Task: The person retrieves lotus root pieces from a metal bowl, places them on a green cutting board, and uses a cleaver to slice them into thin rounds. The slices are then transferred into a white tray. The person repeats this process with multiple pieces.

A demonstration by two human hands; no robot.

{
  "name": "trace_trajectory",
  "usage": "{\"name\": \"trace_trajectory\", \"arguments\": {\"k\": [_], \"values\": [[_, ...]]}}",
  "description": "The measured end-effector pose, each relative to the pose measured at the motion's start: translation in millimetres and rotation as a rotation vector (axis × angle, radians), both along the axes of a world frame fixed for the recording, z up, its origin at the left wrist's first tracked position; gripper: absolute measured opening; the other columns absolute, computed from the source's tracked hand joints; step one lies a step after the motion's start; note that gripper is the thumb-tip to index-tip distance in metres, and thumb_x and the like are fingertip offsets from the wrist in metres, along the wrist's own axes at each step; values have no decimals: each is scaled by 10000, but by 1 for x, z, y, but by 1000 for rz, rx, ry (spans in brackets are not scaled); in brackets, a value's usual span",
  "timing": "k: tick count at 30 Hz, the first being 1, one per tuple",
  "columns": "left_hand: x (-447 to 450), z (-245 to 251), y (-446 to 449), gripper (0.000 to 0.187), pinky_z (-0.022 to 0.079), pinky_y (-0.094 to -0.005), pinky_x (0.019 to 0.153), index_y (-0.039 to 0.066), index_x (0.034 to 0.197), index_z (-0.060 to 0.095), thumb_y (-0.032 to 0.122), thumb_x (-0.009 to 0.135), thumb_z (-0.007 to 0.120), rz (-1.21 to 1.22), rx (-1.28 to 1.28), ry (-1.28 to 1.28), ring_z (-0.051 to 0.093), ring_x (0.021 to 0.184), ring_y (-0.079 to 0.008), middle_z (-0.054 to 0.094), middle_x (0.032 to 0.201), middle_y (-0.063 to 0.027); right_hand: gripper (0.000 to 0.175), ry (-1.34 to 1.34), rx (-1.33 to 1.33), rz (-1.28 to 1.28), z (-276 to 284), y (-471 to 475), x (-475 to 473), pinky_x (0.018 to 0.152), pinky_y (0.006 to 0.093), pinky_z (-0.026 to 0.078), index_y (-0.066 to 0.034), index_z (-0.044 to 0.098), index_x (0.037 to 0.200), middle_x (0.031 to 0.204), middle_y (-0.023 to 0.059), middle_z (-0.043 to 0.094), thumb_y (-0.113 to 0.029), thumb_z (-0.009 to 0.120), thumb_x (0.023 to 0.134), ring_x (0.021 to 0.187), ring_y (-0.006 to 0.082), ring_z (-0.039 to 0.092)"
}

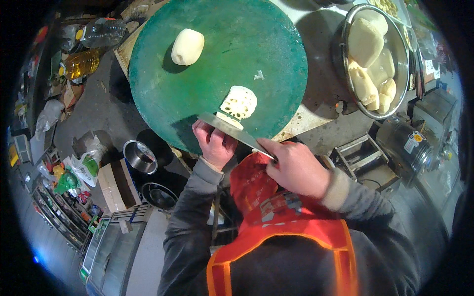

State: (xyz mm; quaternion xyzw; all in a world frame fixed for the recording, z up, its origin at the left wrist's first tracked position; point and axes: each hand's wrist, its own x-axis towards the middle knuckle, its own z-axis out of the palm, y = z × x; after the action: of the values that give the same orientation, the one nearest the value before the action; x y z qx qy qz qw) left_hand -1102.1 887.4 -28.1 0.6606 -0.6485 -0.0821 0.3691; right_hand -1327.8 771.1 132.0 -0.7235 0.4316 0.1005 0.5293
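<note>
On a round green cutting board [222, 22] lie overlapping pale lotus root slices [242, 100], their holes showing. A cleaver [237, 134] crosses the board's near edge beside the last slice. My right hand [296, 166] is closed on its handle. Behind the blade is my left hand [214, 144], fingers bent; whatever they press on is hidden by the blade and fingers. A whole peeled lotus root piece [188, 47] rests at the board's upper left. A small white scrap [259, 75] lies to the right.
A metal basin [346, 55] at the right holds several peeled lotus root pieces [366, 42]. Left of the board stand plastic bottles, one with yellow oil [83, 63]. Metal bowls [140, 157] and a cardboard box [114, 185] are lower left. A wooden stool [361, 159] is at the right.
</note>
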Motion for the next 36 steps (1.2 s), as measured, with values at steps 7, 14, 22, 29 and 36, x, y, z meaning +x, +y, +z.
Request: {"name": "trace_trajectory", "arguments": {"k": [7, 14, 22, 29, 36], "values": [[-1, 4, 5, 426, 461, -565, 1121, 76, 1385, 649, 64, 970, 742, 30, -17, -3, 549, 1304, -427, 543, 1413, -184, 589, -56, -100, -14, -49, 9, 8, 857, 530, 644, -45, 725, 1480, 1016, 292, 789, -92, 755, 893, 921, 462, 790], [-1, -6, 6, 402, 467, -562, 1140, 69, 1392, 648, 104, 1005, 755, 31, -37, 12, 549, 1352, -442, 556, 1441, -192, 615, -116, -87, -59, -26, 4, 2, 837, 531, 639, -31, 698, 1503, 1006, 286, 787, -79, 762, 893, 895, 453, 790], [-9, -13, 17, 563, 477, -585, 1110, 70, 1326, 735, 180, 807, 922, 201, 88, 488, 541, 1290, -463, 582, 1388, -203, 628, -56, -11, 15, 26, 5, -29, 820, 520, 626, 31, 670, 1495, 941, 276, 776, -100, 745, 886, 863, 430, 785], [-3, -1, 3, 517, 491, -575, 1077, 103, 1342, 721, 144, 856, 892, 68, -27, 56, 560, 1257, -440, 590, 1365, -175, 595, -37, 20, -6, 7, -1, -10, 813, 530, 645, -44, 723, 1481, 969, 281, 777, -86, 751, 888, 849, 455, 778], [-2, -4, 2, 403, 475, -556, 1082, 100, 1332, 663, 79, 942, 762, 53, -72, 35, 555, 1242, -409, 540, 1358, -159, 570, -81, -71, -41, -55, 11, 11, 834, 528, 647, -26, 731, 1457, 1010, 294, 786, -65, 758, 889, 899, 454, 793]]}}
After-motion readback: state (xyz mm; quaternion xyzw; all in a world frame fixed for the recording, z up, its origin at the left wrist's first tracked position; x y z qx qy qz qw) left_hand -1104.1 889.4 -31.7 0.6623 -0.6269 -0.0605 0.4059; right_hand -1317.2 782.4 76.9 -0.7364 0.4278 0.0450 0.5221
